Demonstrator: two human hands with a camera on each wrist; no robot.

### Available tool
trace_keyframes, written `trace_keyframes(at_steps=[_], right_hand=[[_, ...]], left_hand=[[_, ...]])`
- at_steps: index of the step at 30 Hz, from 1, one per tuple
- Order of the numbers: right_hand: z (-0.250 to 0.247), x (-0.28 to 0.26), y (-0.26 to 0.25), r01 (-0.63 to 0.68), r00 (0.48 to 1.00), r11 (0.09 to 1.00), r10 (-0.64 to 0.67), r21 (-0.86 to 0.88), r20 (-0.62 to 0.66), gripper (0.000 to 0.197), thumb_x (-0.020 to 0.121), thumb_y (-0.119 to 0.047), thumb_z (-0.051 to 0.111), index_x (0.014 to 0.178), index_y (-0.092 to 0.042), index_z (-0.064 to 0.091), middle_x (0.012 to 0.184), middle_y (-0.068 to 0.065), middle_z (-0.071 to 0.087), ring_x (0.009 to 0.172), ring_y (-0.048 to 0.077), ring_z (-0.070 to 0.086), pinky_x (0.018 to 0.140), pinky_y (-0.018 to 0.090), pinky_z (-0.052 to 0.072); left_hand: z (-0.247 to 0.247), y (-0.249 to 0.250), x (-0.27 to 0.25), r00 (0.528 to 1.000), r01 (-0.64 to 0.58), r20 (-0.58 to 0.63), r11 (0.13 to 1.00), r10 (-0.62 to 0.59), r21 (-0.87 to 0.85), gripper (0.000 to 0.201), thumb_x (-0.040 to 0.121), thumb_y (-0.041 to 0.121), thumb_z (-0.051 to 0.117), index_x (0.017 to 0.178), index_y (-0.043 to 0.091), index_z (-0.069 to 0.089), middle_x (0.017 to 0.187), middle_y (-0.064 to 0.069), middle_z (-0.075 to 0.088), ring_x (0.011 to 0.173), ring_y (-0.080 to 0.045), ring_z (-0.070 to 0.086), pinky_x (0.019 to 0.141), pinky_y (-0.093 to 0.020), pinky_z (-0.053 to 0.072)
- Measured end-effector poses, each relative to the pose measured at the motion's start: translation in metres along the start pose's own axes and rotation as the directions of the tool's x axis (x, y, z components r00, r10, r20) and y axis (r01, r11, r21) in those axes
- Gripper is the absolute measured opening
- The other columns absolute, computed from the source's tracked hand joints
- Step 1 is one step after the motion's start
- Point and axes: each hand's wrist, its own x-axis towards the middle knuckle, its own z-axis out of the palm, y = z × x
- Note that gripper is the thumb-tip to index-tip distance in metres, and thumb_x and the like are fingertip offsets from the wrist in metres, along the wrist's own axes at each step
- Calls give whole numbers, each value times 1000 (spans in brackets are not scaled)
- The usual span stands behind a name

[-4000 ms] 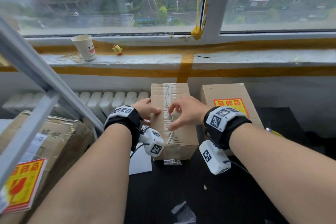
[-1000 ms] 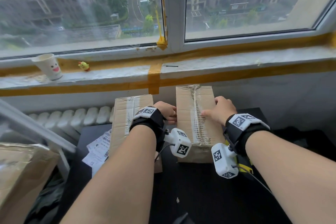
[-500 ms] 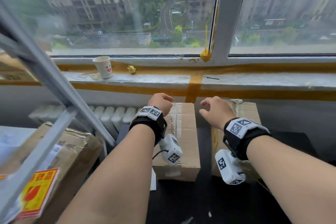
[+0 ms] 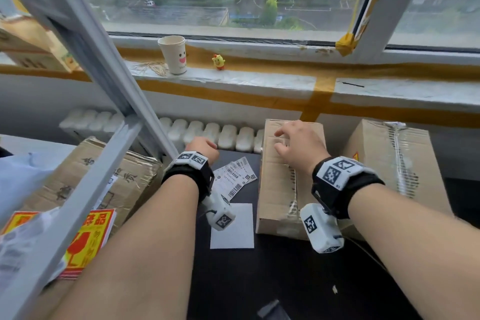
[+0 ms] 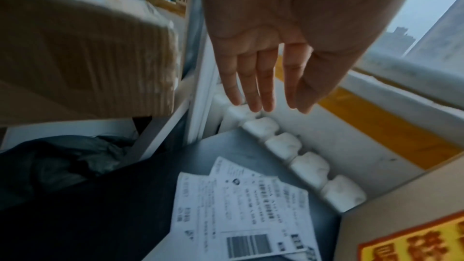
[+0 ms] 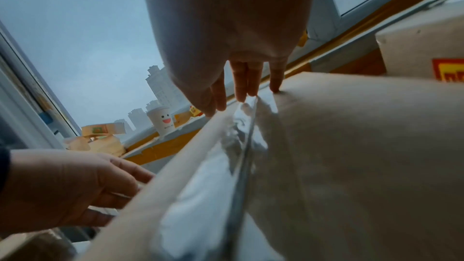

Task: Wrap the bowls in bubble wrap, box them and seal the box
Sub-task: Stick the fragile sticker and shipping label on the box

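A sealed cardboard box [image 4: 283, 189] with clear tape along its top seam lies on the black table. My right hand [image 4: 288, 138] rests on its far end, fingers straight and spread; in the right wrist view the fingertips [image 6: 247, 88] touch the box top [image 6: 351, 166] by the tape. My left hand [image 4: 205, 147] hovers left of that box over the table's back edge. Its fingers [image 5: 253, 86] are straight and hold nothing. A second taped box [image 4: 389, 161] stands to the right. No bowl or bubble wrap shows.
Shipping labels [image 4: 235, 176] and a white sheet [image 4: 232, 226] lie on the table [image 4: 259, 280] between my arms. A large crumpled box [image 4: 109, 179] with a red-and-yellow fragile sticker [image 4: 85, 239] and a grey metal frame [image 4: 109, 80] crowd the left. A radiator [image 4: 207, 132], paper cup [image 4: 174, 57] and toy chick [image 4: 218, 62] line the back.
My left hand has come off the taped box and moved left over the table, opening its fingers. My right hand has shifted from beside the right box onto the left box's top.
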Motion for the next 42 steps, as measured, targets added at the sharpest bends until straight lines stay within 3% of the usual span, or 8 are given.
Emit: trace_keyframes(at_steps=[8, 13, 21, 27, 30, 34, 39, 42], right_hand=[[12, 4, 8, 21, 998, 999, -19, 25, -63, 24, 86, -23, 61, 110, -23, 65, 121, 2, 52, 121, 20, 43, 107, 32, 32], [15, 3, 13, 55, 996, 997, -51, 54, -69, 24, 84, -24, 64, 108, -23, 66, 119, 2, 53, 120, 20, 44, 107, 32, 32], [16, 2, 16, 60, 996, 995, -55, 76, -72, 26, 84, -24, 65, 110, -23, 65, 122, 1, 51, 122, 20, 44, 108, 36, 34], [15, 0, 15, 60, 997, 996, -57, 63, -44, 29, 86, -24, 64, 115, -23, 63, 125, 1, 50, 123, 20, 43, 109, 36, 33], [13, -3, 11, 40, 999, 997, -39, 60, -10, 33, 87, -24, 63, 120, -23, 60, 133, 0, 47, 129, 18, 40, 110, 36, 32], [1, -8, 3, 18, 992, 1000, -18, 1, 125, 43, 87, -26, 63, 129, -24, 54, 144, -2, 40, 135, 17, 37, 113, 35, 31], [-24, -13, -6, -76, 997, 978, 72, 195, 28, 40, 90, -30, 64, 127, -18, 57, 126, 2, 60, 113, 17, 57, 93, 29, 46], [-38, -15, -13, -151, 987, 868, 159, 474, 23, 44, 89, -34, 68, 127, -18, 53, 109, 4, 67, 92, 15, 67, 82, 32, 55]], left_hand=[[46, -32, 26, 980, 117, 133, 972, -145, 202, 29, 81, 14, 70, 109, 8, 67, 115, -11, 67, 102, -28, 62, 86, -29, 47], [78, -39, 27, 943, 304, 26, 890, -332, 339, 67, 78, 27, 72, 132, 8, 37, 137, -19, 40, 126, -36, 44, 102, -47, 41], [97, -44, 27, 968, 233, 13, 920, -250, 317, 55, 84, 15, 65, 128, 5, 35, 135, -20, 41, 122, -39, 50, 102, -48, 41], [80, -42, 30, 989, 125, 42, 941, -145, 315, 16, 85, 13, 58, 71, 7, 54, 99, -16, 67, 82, -32, 62, 76, -35, 49], [57, -30, 31, 990, 124, 33, 968, -134, 216, 16, 85, 19, 64, 79, 4, 64, 95, -15, 70, 75, -28, 62, 64, -30, 45], [20, -11, 33, 994, 108, 16, 993, -107, -45, 35, 86, 24, 68, 114, 3, 67, 115, -13, 67, 107, -30, 64, 90, -35, 52], [-17, 20, 14, 997, 63, 79, 841, -25, -537, 3, 89, 9, 66, 91, 12, 65, 65, -3, 68, 54, -12, 61, 42, -15, 45], [-28, 38, -4, 993, 11, 99, 759, 70, -651, 5, 85, 8, 71, 88, 10, 67, 58, 0, 67, 50, -7, 58, 49, -18, 44]])
